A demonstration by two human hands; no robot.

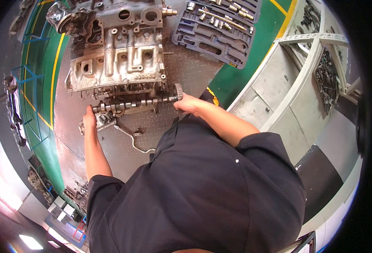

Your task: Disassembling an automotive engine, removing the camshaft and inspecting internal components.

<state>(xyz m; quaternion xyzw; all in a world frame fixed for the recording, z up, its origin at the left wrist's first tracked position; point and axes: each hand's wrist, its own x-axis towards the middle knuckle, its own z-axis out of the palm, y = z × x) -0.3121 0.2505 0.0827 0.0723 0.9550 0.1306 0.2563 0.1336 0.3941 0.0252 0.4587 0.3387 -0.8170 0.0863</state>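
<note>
Silvery cast metal is making up the big engine (117,63). Along its near side, the camshaft (135,103) is being held crosswise: the left hand (90,118) is gripping its left end, the right hand (187,103) is gripping the other, at the toothed wheel (178,90). Good handling is calling for level, even support, with nothing knocking the engine.

Straight ahead, the engine (118,63) walls off the far side of the camshaft (131,104)! Right of it, open passage over the bare metal plate (188,71) until the tool case (236,47); nearer in, a bent pipe (132,139) obstructs.
</note>
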